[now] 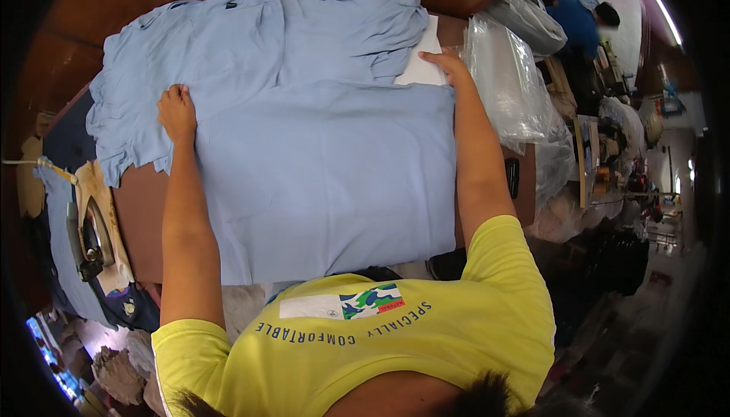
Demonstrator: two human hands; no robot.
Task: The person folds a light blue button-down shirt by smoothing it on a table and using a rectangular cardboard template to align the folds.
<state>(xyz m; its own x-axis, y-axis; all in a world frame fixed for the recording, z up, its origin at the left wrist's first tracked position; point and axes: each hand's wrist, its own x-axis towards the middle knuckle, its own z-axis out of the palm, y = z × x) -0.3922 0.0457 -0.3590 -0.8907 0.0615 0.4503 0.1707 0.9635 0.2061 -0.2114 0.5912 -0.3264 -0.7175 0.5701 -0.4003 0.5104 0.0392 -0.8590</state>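
Note:
A light blue shirt [327,181] lies folded into a wide rectangle in front of me, its near edge close to my body. At its upper left corner, my left hand [178,114] is closed with curled fingers on the light blue cloth. Beyond the fold, several more light blue shirts [205,44] lie loosely spread and wrinkled. A white sheet [423,72] shows between these and the folded one. My right hand [450,67] is at the sheet's right edge, thumb stretched over it; the other fingers are partly hidden.
An iron [87,238] stands at the left on a worn rest, beside dark cloth. Clear plastic bags [502,75] are stacked at the table's right side. A small black object [512,178] lies near my right forearm. Another person in blue [574,29] is at the far right.

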